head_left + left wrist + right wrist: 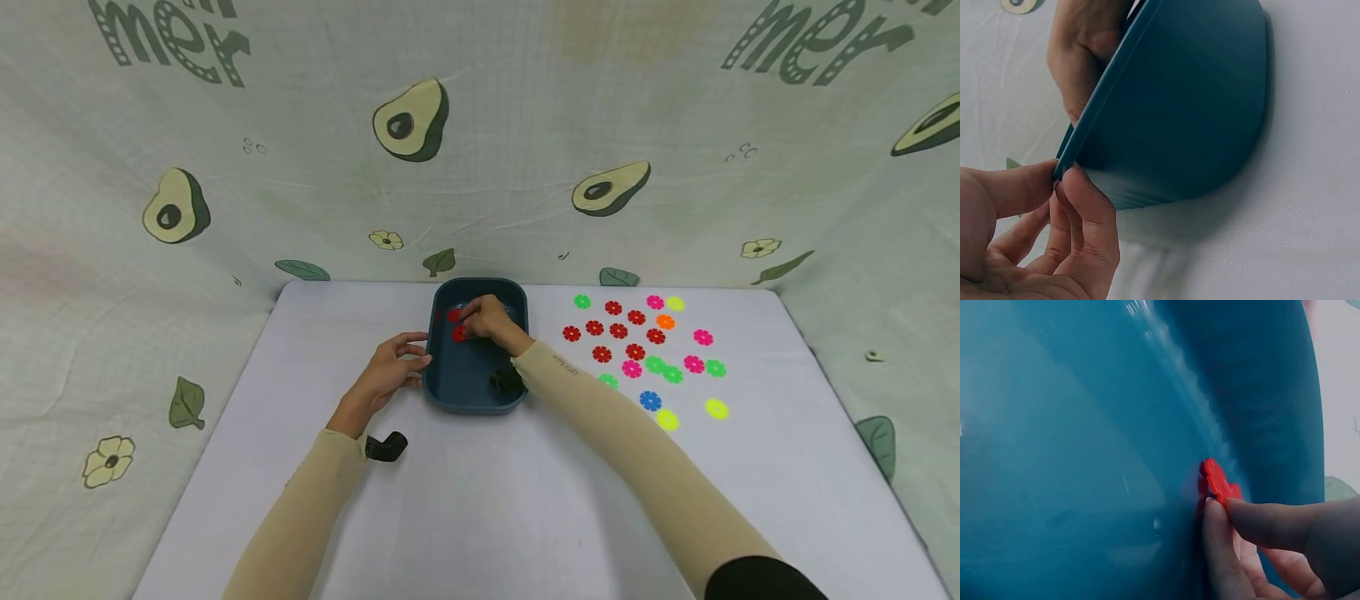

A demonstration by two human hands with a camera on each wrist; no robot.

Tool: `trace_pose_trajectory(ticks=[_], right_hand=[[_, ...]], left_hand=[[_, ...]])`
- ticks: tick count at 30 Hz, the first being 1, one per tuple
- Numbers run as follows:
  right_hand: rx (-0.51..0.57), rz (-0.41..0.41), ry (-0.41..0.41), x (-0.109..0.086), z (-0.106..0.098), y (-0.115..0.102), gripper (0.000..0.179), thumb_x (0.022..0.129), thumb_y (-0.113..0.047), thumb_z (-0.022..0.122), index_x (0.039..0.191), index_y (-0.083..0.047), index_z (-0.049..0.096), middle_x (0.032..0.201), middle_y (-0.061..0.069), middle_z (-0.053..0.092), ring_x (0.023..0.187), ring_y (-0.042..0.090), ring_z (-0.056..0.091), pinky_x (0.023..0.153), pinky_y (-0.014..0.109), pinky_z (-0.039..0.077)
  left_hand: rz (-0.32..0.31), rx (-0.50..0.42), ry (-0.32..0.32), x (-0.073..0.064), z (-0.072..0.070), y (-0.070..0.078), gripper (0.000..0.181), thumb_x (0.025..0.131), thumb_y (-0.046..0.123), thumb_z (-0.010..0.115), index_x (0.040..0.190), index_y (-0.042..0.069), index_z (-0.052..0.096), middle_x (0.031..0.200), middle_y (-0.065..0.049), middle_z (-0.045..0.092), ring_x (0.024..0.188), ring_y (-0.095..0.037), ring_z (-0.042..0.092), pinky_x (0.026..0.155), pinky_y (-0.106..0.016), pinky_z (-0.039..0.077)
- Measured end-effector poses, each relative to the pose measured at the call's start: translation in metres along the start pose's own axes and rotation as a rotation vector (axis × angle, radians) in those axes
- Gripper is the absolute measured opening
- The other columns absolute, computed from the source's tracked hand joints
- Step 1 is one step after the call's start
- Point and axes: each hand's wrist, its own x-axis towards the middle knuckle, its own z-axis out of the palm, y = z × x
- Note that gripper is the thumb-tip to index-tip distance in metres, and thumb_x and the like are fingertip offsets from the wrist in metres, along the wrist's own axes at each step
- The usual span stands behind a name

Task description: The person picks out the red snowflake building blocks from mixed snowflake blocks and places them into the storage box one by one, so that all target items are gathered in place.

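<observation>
A dark blue plastic tub [465, 379] stands on the white table. My left hand [386, 371] is at its left side; in the left wrist view the thumb and forefinger pinch the rim [1100, 90]. My right hand [491, 321] reaches inside the tub, near its far end. Between its thumb and forefinger is a red flower-shaped disc [1213, 476], held on edge close over the tub's floor. The head view shows red at two spots beside these fingertips, inside the tub.
Several red discs [618, 331] lie loose to the tub's right, among green [716, 368], pink [702, 337], yellow [717, 408], orange [665, 321] and blue [650, 401] ones. A printed cloth [510, 242] hangs behind the table. Black wrist mounts [386, 447] sit at both wrists.
</observation>
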Motion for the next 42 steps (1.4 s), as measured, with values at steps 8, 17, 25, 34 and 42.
trace_pose_trajectory(ticks=[8,17,25,34,42], right_hand=[[0.010,-0.052,0.002,-0.011,-0.014,0.002,0.030,0.087,0.019,0.069,0.114,0.006,0.074,0.108,0.021,0.076,0.089,0.025,0.074,0.069,0.023,0.055],[0.063,-0.167,-0.061,-0.048,-0.050,-0.006,0.031,0.093,0.014,0.069,0.123,0.008,0.070,0.120,0.025,0.073,0.104,0.031,0.073,0.090,0.035,0.060],[0.099,-0.211,-0.044,-0.093,-0.093,0.011,0.033,0.098,0.009,0.067,0.131,0.009,0.064,0.127,0.027,0.067,0.119,0.039,0.068,0.098,0.039,0.059],[0.088,-0.149,0.087,-0.126,-0.141,0.057,0.035,0.100,0.001,0.070,0.133,0.008,0.062,0.134,0.030,0.064,0.118,0.039,0.068,0.095,0.033,0.059],[0.098,-0.101,0.173,-0.148,-0.184,0.094,0.041,0.102,0.000,0.066,0.141,0.011,0.055,0.141,0.032,0.059,0.129,0.044,0.061,0.098,0.033,0.058]], left_hand=[[0.006,-0.005,-0.012,0.005,0.006,0.001,0.051,0.105,0.001,0.063,0.153,0.002,0.049,0.116,-0.010,0.057,0.081,-0.014,0.062,0.066,-0.024,0.055],[-0.002,-0.030,-0.022,0.008,0.005,-0.003,0.052,0.105,0.002,0.063,0.155,0.002,0.047,0.113,-0.006,0.056,0.083,-0.010,0.060,0.069,-0.026,0.055],[-0.005,-0.016,-0.025,0.007,0.000,-0.005,0.053,0.106,0.003,0.062,0.156,0.001,0.044,0.116,-0.007,0.056,0.083,-0.009,0.059,0.070,-0.025,0.055],[-0.008,0.003,-0.044,0.002,-0.007,-0.004,0.056,0.107,0.005,0.061,0.159,0.001,0.040,0.119,-0.008,0.055,0.086,-0.009,0.060,0.073,-0.025,0.056],[-0.008,0.005,-0.053,0.001,-0.004,-0.003,0.055,0.107,0.005,0.061,0.159,0.001,0.040,0.117,-0.005,0.055,0.082,-0.007,0.060,0.074,-0.026,0.056]])
